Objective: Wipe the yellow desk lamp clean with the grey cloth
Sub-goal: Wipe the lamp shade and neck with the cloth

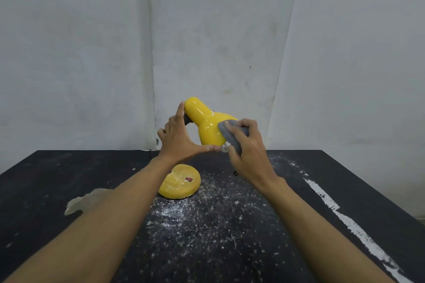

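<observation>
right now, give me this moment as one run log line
step: wiping shade | left hand: holds shade, thumb at rim | right hand: grips cloth against shade | base: dusty, on table

**Colours and patterns**

Glossy yellow on desk lamp (pixel 207 122); small red switch (pixel 189 179) on matching yellow base (pixel 177 188). Plain grey cloth (pixel 232 136). Black table (pixel 299 225), speckled white, with one white streak (pixel 326 200) and a beige patch (pixel 80 202). Off-white wall (pixel 92 53), faintly stained.
</observation>
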